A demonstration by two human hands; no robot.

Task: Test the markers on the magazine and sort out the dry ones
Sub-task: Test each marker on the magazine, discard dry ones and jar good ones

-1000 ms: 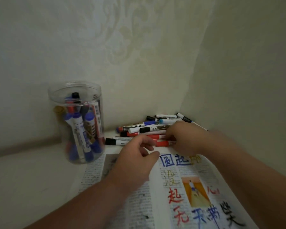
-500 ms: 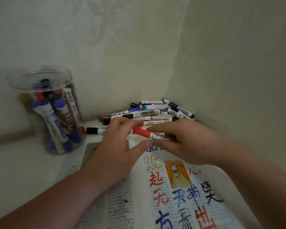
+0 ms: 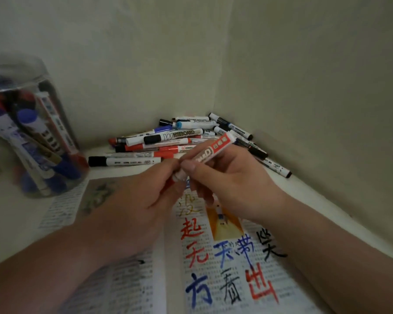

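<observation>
the red marker (image 3: 210, 150) that a second ago lay at the near edge of the pile of markers (image 3: 173, 138) is now up off it, held in both hands above the top of the magazine (image 3: 236, 279), its tail tilted toward the back corner of the counter (image 3: 14, 223). the right hand (image 3: 234, 177) wraps the barrel with curled fingers and the thumb pressed along it; the left hand (image 3: 132, 214) pinches the red cap end. a pale collar shows between the two grips, so the cap looks to be coming off, though it is too blurred to say whether it is free. that puts this marker one step short of its test stroke on the page, with the sorting verdict to follow. the clear jar (image 3: 32, 132) stands at the counter's left side, holding blue and red markers. readable writing: "whiteboard" on a black-capped marker (image 3: 175, 135) in the pile; the held marker shows what may be the end of the same word, and its red band is illegible. the magazine carries large strokes: 起, 无 and 出 in red, 天 and 方 in blue, 笑 and 看 in black; its print is too small to read.
</observation>
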